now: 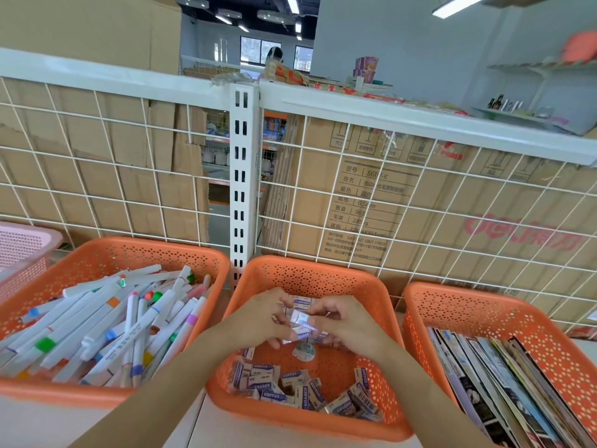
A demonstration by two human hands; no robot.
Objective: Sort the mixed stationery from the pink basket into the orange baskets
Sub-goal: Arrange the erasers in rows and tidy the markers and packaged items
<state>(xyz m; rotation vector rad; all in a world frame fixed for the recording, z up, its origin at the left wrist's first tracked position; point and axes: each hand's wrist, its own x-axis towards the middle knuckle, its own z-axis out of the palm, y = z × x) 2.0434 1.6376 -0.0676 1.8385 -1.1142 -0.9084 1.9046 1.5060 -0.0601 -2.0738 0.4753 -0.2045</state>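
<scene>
Orange baskets (pixel 310 276) L-R: markers (pixel 106 318), erasers (pixel 268 378), booklets (pixel 504 383)

Three baskets stand in a row before a grid panel (pixel 129 82): left basket (pixel 129 245) with markers (pixel 113 318), middle basket (pixel 310 265) with erasers (pixel 290 386), right basket (pixel 468 305) with booklets (pixel 504 383). A fourth basket (pixel 22 244) lies farther left. Above the middle basket, left hand (pixel 258 318) and right hand (pixel 350 323) hold an eraser pack (pixel 302 321) between them; cartons (pixel 403 205) stand behind the panel.
</scene>
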